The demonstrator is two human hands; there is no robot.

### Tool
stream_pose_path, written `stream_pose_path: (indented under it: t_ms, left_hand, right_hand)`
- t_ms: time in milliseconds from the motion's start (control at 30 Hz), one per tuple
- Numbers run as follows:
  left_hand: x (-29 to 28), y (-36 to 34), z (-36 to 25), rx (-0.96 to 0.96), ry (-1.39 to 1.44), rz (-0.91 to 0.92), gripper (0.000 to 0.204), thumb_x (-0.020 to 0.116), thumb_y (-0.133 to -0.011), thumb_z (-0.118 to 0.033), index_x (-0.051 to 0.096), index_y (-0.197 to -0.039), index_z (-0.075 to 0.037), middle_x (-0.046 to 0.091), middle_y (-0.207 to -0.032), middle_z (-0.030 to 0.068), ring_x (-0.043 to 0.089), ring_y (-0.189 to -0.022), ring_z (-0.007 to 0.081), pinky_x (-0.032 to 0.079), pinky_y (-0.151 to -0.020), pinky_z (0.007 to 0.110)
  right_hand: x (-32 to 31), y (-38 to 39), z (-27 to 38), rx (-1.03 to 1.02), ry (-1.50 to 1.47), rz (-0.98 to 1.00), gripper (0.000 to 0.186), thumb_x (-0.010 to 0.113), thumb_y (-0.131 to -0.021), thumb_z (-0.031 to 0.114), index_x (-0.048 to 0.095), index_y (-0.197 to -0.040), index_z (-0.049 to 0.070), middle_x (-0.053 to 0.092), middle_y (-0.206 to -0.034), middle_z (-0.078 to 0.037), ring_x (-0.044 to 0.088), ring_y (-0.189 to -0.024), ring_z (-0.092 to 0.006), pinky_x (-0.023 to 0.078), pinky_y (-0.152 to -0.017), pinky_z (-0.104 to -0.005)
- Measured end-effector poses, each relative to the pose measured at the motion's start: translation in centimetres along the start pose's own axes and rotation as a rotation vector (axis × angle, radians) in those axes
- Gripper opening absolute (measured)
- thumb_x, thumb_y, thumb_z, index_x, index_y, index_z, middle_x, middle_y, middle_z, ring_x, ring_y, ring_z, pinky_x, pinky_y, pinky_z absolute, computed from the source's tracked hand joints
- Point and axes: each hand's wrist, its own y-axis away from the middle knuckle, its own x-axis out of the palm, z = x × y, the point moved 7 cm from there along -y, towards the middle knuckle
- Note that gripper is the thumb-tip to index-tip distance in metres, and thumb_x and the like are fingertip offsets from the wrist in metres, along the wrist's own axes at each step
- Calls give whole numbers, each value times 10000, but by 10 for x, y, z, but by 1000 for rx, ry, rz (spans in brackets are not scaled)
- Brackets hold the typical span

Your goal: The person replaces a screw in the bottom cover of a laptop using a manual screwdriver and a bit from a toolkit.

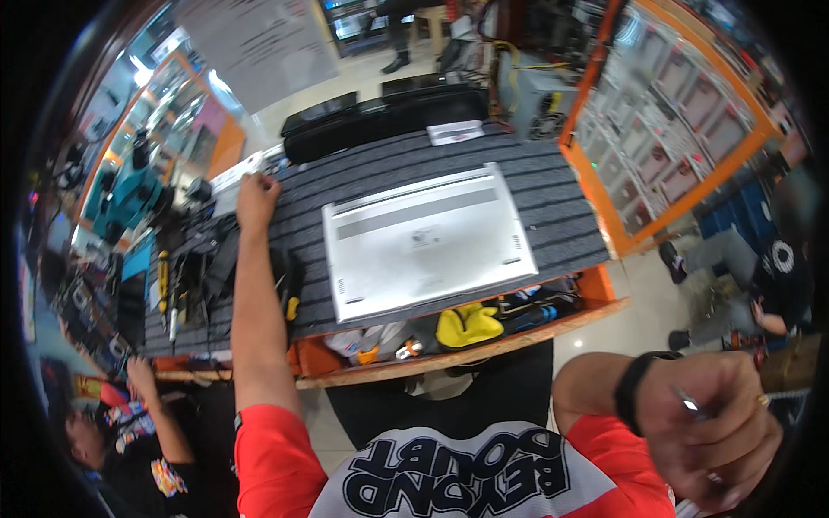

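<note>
A silver laptop (423,246) lies upside down on the grey striped mat, its bottom cover facing up with a long vent strip along the far side. My left arm stretches past it. At the far left of the bench, my left hand (258,188) has its fingers curled beside a white object (245,166); what they hold, if anything, is hidden. Raised off the bench at the lower right, my right hand (712,423) is closed and blurred by motion. A small shiny metal thing (688,401) pokes out of its fingers, its kind unclear.
Below the bench edge an open drawer (466,363) holds a yellow pouch (469,325) and tools. A teal microscope (129,194) and screwdrivers (163,281) are at left. Black long equipment (384,121) stands behind, an orange-framed display case (673,121) at right. Other people sit on both sides.
</note>
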Motion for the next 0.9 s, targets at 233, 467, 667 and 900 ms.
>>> stream_pose_path:
  t_ms: [233,467,667,900]
  left_hand:
    - [-42,-11,-16,-32,291,-115,232,752,-854,-238,717,-899,-13,711,-881,121,702,-806,220,532,-730,350]
    - [-148,92,-126,240,535,-43,94,730,-825,-57,673,-885,-12,698,-852,82,666,-824,179,503,-753,295]
    - [-126,196,-105,320,469,252,121,732,-783,-48,645,-867,-43,685,-907,128,673,-869,332,518,-782,400]
    - [-108,182,-107,333,520,162,120,646,-776,50,620,-884,6,641,-866,127,635,-835,269,494,-820,326]
  right_hand:
    - [-10,13,-22,220,171,-128,253,704,-773,-19,526,-646,108,593,-726,40,483,-527,-75,396,-499,-249]
    - [32,21,-28,-90,80,-109,164,616,-925,172,579,-770,134,518,-690,62,449,-518,-86,359,-496,-237]
    - [81,-17,-16,-185,-105,262,138,602,-994,195,567,-881,122,470,-701,46,442,-553,-86,391,-514,-249]
    - [99,-55,62,-120,-208,559,217,621,-981,243,552,-811,126,508,-695,22,470,-561,-110,391,-523,-267]
